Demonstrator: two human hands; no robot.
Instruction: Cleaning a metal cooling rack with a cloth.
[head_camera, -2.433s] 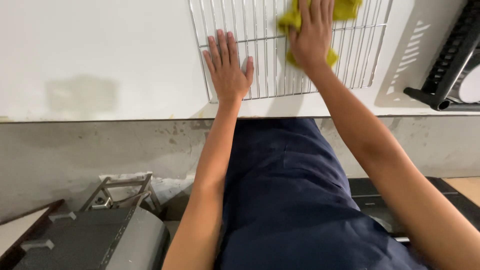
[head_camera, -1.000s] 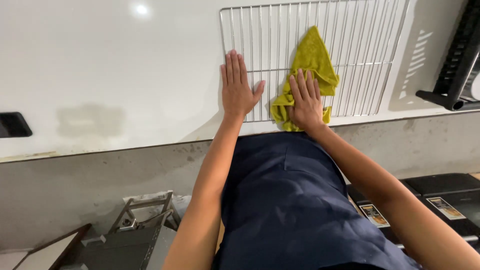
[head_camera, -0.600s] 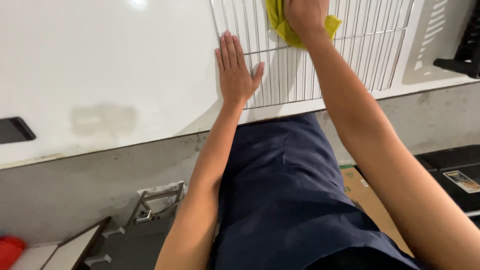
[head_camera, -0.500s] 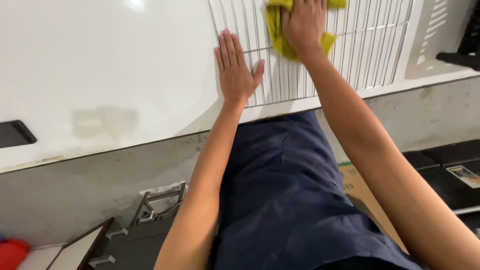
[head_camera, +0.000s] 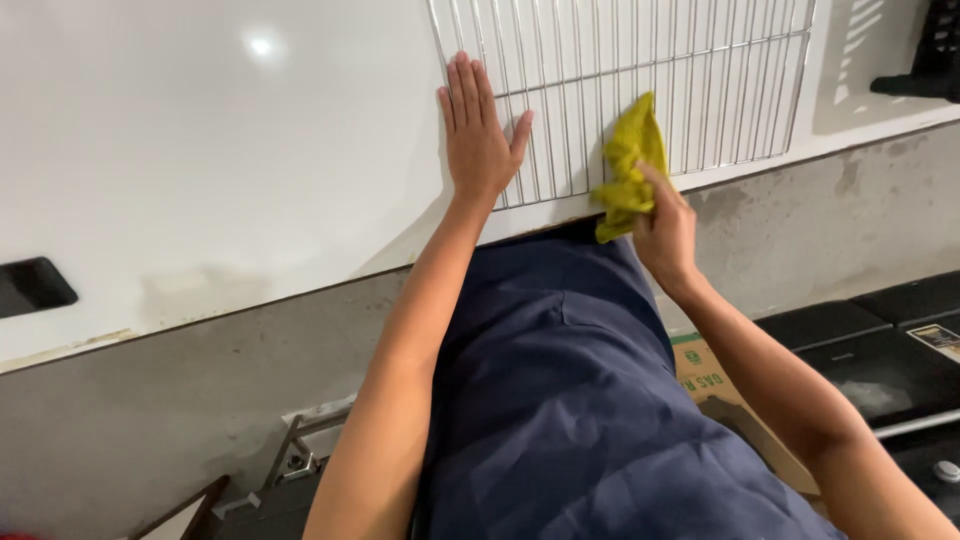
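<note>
Two hands work at the near edge of the white counter (head_camera: 200, 150) in the head view, the only one. The left hand (head_camera: 478, 135) lies flat with fingers spread apart on the near left corner of the wire rack (head_camera: 680, 70), likely pinning it so it does not slide. The right hand (head_camera: 665, 225) is closed on a bunched yellow cloth (head_camera: 630, 165), pressing it where the rack's near rim meets the counter's near edge; the cloth's lower end hangs just over that edge. A dark blue apron (head_camera: 580, 400) fills the space below.
</note>
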